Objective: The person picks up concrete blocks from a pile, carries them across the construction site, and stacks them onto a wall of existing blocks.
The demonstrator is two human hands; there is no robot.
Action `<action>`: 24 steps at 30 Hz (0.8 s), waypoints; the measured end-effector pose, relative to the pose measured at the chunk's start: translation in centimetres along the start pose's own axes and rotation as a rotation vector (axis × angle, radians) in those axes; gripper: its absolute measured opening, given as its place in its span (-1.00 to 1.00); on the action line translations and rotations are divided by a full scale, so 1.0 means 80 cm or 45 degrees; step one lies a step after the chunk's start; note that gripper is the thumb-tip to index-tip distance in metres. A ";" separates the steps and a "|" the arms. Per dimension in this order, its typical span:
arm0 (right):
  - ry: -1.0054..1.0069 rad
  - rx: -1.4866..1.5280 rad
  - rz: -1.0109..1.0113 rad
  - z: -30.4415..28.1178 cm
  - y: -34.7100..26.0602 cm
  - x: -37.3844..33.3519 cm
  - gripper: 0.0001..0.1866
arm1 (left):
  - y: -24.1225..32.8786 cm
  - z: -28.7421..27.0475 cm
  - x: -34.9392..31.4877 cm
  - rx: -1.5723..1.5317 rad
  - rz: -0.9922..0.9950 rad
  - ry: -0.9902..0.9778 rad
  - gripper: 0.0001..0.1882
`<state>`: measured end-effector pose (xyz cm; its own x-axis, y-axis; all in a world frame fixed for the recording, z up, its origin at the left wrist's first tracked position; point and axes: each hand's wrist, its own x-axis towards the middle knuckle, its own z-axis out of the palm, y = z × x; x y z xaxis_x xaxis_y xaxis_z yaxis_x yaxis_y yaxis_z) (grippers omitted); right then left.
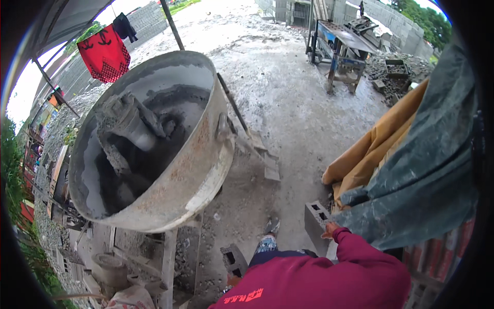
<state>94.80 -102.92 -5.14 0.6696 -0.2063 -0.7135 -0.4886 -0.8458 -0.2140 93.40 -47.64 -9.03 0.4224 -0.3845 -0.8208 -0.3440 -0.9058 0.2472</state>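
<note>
My right hand [330,230], at the end of a maroon sleeve, grips the top edge of a grey hollow concrete block [316,225] beside hanging tarps. The block's openings show along its upper face, and its lower part is partly hidden by my arm. On the other side of my leg, my left hand [234,279] shows only in part, closed at the near end of a second hollow block [233,261]. That block is tilted, its openings turned up. Most of the left fingers and the left forearm are hidden behind my maroon top.
A big round mixer pan [203,170] with wet grey mix stands at left on a metal frame. Brown [378,139] and dark green tarps [422,170] hang at right. Farther off are a blue machine table [342,44], rubble and a red cloth [104,54] on a line.
</note>
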 end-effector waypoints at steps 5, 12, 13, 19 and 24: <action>-0.013 -0.147 -0.009 -0.151 -0.011 0.074 -0.51 | 0.010 -0.112 0.078 0.007 0.016 -0.029 -0.66; -0.130 -0.179 0.051 -0.246 0.040 0.219 -0.40 | 0.070 -0.315 0.209 0.083 0.025 -0.053 -0.69; -0.116 -0.206 0.000 -0.256 0.051 0.245 -0.40 | 0.083 -0.348 0.233 0.089 0.006 -0.044 -0.69; -0.127 0.031 0.183 -0.351 0.094 0.357 -0.42 | 0.175 -0.524 0.351 0.102 -0.056 0.002 -0.70; -0.141 0.171 0.366 -0.438 0.117 0.430 -0.25 | 0.237 -0.645 0.442 0.114 -0.041 0.054 -0.72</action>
<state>132.81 -135.19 -8.31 0.4328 -0.3660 -0.8239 -0.7229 -0.6869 -0.0746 145.10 -87.58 -6.76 0.4691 -0.3643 -0.8045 -0.4024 -0.8991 0.1726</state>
